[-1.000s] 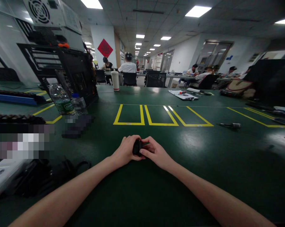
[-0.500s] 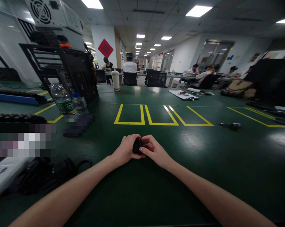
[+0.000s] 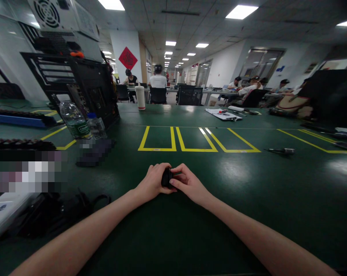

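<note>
Black object (image 3: pixel 166 179), small, just below the centre of the frame, held between two hands above the green table (image 3: pixel 173 237). We cannot make out its details; dark surface, fingers in the way.

Risks, as we judge them: a slip first. The right side is held by little more than fingertips, so an uneven push or twist could tip the object out and drop it on the table. Should it have a loose piece, which we cannot tell, a sudden give might send that toward the yellow tape (image 3: pixel 157 150) at mid-frame. Pinched skin possible too, thumbs being close to its edges.

Pose: left forearm (image 3: pixel 87 230) slants up from the lower left, right forearm (image 3: pixel 256 230) from the lower right. Left hand (image 3: pixel 152 182) grips the object's left side, fingers bent over the top, thumb below. Right hand (image 3: pixel 192 186) grips the right edge between thumb and forefinger, lightly we think. Both wrists look nearly straight.
</note>
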`<state>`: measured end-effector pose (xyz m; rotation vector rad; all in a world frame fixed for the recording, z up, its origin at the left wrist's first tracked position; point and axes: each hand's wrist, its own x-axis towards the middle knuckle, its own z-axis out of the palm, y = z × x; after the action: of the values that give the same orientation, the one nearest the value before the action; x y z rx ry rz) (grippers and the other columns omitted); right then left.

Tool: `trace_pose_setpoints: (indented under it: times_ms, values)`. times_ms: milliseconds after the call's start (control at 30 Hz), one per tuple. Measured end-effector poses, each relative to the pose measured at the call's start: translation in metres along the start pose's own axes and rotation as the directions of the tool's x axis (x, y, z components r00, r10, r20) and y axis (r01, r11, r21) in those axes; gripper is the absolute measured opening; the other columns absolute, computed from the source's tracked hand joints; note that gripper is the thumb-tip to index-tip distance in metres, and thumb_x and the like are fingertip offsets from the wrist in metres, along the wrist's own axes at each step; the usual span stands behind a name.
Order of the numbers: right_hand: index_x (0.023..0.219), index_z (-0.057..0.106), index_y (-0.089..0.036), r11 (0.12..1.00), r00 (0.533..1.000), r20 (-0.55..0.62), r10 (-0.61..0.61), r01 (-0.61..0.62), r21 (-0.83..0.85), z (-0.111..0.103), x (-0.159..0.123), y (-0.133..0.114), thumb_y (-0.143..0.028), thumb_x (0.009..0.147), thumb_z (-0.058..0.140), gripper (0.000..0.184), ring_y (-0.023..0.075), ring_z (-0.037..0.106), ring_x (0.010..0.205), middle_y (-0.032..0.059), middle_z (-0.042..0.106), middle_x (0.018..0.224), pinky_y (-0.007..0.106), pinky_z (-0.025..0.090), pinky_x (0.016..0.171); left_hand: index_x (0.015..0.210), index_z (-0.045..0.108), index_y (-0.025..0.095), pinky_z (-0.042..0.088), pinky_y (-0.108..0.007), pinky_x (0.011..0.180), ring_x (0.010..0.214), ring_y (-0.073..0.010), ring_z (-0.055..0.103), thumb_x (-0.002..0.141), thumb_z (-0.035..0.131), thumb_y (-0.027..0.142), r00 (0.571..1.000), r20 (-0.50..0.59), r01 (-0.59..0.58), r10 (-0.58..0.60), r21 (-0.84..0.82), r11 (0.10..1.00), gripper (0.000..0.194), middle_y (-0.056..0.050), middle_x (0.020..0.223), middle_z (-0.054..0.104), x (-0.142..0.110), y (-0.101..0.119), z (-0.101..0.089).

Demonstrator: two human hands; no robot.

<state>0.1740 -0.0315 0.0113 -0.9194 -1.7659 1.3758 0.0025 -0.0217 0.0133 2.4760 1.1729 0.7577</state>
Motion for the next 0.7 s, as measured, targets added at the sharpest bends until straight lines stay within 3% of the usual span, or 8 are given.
trace_pose_setpoints:
  times_ms: [200, 400, 533, 700]
  values:
    - [0.098, 0.043, -0.023, 0.998, 1.000, 0.025, 0.015, -0.014, -0.065, -0.0028, -0.0010, -0.0014, -0.028, 0.076, 0.052, 0.024, 0.0156, 0.057, 0.083, 0.0015, 0.051, 0.096, 0.035, 0.049, 0.073, 0.105, 0.038, 0.020, 0.035, -0.035, 0.075, 0.090, -0.0223, 0.049, 0.061, 0.067, 0.035, 1.000, -0.020, -0.008, 0.008, 0.009, 1.000, 0.055, -0.004, 0.100, 0.051, 0.0006, -0.0041, 0.0054]
    - [0.101, 0.044, -0.024, 0.996, 0.998, 0.030, -0.056, 0.058, -0.061, -0.0037, -0.0034, -0.0009, -0.020, 0.074, 0.055, 0.030, 0.0159, 0.052, 0.098, 0.0008, 0.048, 0.104, 0.036, 0.044, 0.086, 0.105, 0.037, 0.020, 0.035, -0.034, 0.074, 0.088, -0.0218, 0.050, 0.061, 0.068, 0.032, 0.998, -0.054, -0.009, 0.011, 0.026, 1.000, 0.055, -0.005, 0.100, 0.051, -0.0003, -0.0062, 0.0068]
    - [0.095, 0.048, -0.022, 0.994, 0.997, -0.031, -0.075, 0.072, -0.084, -0.0026, -0.0011, 0.0005, -0.024, 0.077, 0.052, 0.019, 0.0153, 0.053, 0.092, 0.0011, 0.050, 0.099, 0.035, 0.046, 0.081, 0.106, 0.037, 0.020, 0.035, -0.034, 0.075, 0.090, -0.0218, 0.049, 0.060, 0.068, 0.036, 0.998, -0.050, -0.041, 0.043, 0.028, 0.999, 0.057, -0.004, 0.100, 0.051, -0.0002, -0.0062, 0.0070]
    - [0.097, 0.046, -0.021, 0.998, 0.999, -0.040, -0.026, 0.024, -0.055, -0.0020, 0.0009, -0.0006, -0.026, 0.076, 0.053, 0.024, 0.0162, 0.054, 0.092, 0.0021, 0.053, 0.098, 0.036, 0.046, 0.081, 0.105, 0.037, 0.020, 0.035, -0.033, 0.074, 0.088, -0.0210, 0.048, 0.062, 0.067, 0.037, 0.999, -0.033, -0.028, 0.029, 0.017, 0.999, 0.055, -0.004, 0.099, 0.051, 0.0000, -0.0040, 0.0050]
